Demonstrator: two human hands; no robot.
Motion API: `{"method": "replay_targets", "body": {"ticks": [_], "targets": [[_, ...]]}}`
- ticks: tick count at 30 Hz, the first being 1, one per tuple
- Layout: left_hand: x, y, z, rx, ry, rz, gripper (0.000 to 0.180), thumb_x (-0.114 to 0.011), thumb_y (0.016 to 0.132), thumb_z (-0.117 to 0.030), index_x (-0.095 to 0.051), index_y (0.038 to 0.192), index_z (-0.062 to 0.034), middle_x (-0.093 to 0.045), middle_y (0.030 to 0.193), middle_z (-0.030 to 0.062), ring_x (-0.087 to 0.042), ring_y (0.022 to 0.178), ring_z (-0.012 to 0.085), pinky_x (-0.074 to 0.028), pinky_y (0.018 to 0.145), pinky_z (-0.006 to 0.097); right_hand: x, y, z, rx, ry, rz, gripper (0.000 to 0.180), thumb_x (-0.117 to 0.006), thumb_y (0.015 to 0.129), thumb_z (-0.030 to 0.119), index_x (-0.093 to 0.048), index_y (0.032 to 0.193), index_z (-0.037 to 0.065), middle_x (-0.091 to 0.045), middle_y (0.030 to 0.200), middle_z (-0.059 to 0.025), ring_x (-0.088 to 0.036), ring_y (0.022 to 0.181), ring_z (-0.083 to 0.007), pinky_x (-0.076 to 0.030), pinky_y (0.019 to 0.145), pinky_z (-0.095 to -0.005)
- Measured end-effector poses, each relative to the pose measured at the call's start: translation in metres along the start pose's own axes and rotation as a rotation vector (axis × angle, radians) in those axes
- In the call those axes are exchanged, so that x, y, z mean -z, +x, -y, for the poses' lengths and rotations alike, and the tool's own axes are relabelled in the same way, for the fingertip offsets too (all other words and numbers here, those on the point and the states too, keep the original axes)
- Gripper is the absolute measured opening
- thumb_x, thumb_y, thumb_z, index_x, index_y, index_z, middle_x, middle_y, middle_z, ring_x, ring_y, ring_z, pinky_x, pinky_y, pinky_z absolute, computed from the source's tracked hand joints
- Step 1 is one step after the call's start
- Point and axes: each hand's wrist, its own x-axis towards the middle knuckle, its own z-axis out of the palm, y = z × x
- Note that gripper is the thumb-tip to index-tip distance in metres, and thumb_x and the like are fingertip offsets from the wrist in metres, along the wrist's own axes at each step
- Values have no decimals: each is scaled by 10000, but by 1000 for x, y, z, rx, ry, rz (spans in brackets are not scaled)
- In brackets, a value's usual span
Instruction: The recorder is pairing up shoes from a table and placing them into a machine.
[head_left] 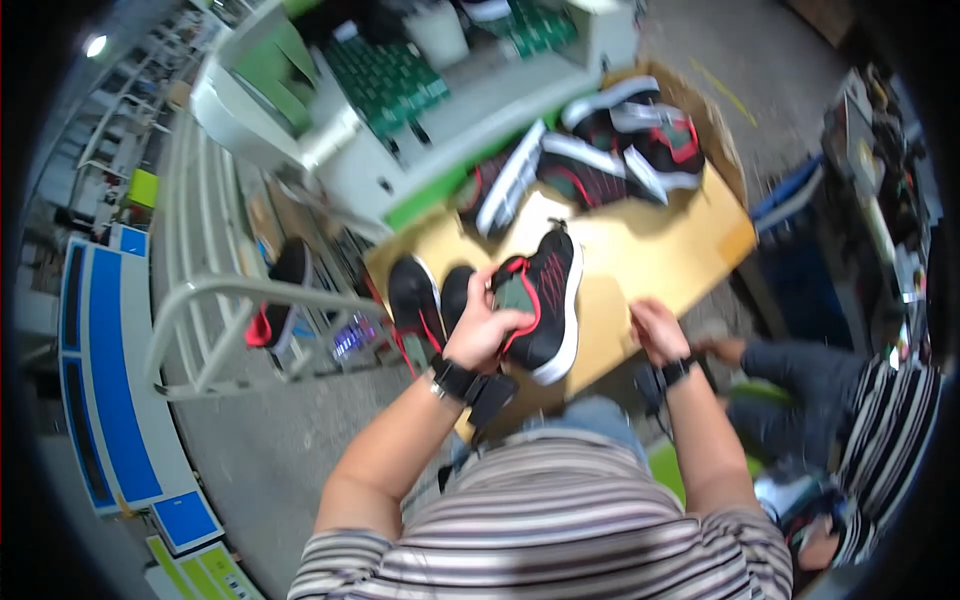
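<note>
My left hand (pixel 480 328) grips a black sneaker (pixel 556 290) by its collar, thumb over the opening. Red trim rings the collar, red stitching marks the upper, and a white sole runs along its right side. To the right of the shoe, apart from it, is my right hand (pixel 657 330) with fingers curled together over the table's near edge; whether something small is between them is too blurred to make out. Just left of my left hand stands a black shoe (pixel 410 292) with red laces or trim, and another dark shoe (pixel 457 292) is partly covered by that hand.
Several black, white and red sneakers (pixel 590 165) lie piled at the far side of the tan table (pixel 640 250). Behind it stands a machine with a green belt (pixel 385 85). A white metal rack (pixel 235 290) holding a shoe is at left. A person in stripes (pixel 890 420) sits at right.
</note>
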Motion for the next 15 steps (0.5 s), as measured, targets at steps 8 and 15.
{"method": "replay_targets", "body": {"ticks": [8,15], "targets": [[-36,104,-253,-716,405,-318,808,-687,657,96,-334,1368,-59,-453,1271,154,-491,1156,242,-485,940,354,-27,18,133,689,-471,-429,134,-627,920,97,-575,1021,27,-579,915,-29,-552,787,-131,-456,717,-265],[206,387,-400,-815,191,-571,651,-646,742,-109,-416,1351,-78,-421,1369,215,-452,1248,383,-403,1049,390,-52,93,193,882,-590,-422,239,-629,885,49,-552,1110,34,-527,1107,-88,-544,991,-203,-446,853,-318]]}}
